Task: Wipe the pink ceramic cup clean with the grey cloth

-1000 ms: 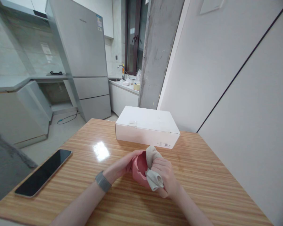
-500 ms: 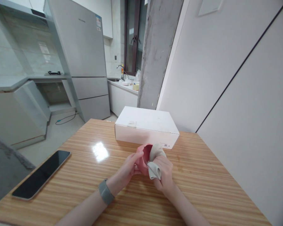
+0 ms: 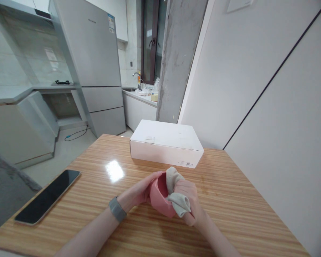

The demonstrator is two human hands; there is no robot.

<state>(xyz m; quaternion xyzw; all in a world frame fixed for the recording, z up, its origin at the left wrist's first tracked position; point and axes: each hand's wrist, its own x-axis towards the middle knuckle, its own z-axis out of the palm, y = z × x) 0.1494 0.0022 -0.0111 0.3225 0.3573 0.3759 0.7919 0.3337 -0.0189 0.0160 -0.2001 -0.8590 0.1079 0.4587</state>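
Note:
My left hand (image 3: 139, 192) is closed round the left side of a small pink bowl (image 3: 160, 198), which it holds tilted just above the wooden table (image 3: 230, 200). A beige cloth (image 3: 176, 192) is bunched in my right hand (image 3: 188, 200); part of it is pressed inside the bowl and part folds over the rim. A grey band sits on my left wrist (image 3: 117, 208). Both hands are near the table's middle, in front of a white box (image 3: 166, 142).
A black phone (image 3: 46, 200) lies face up at the table's left edge. The white box stands at the far side of the table. A white wall runs along the right. Behind are a grey pillar (image 3: 176, 60), a fridge (image 3: 96, 67) and a kitchen counter with a sink.
The bowl has been turned in my hands: it was raised towards the box half a second ago and is now lower and nearer me, with the cloth shifted over its rim.

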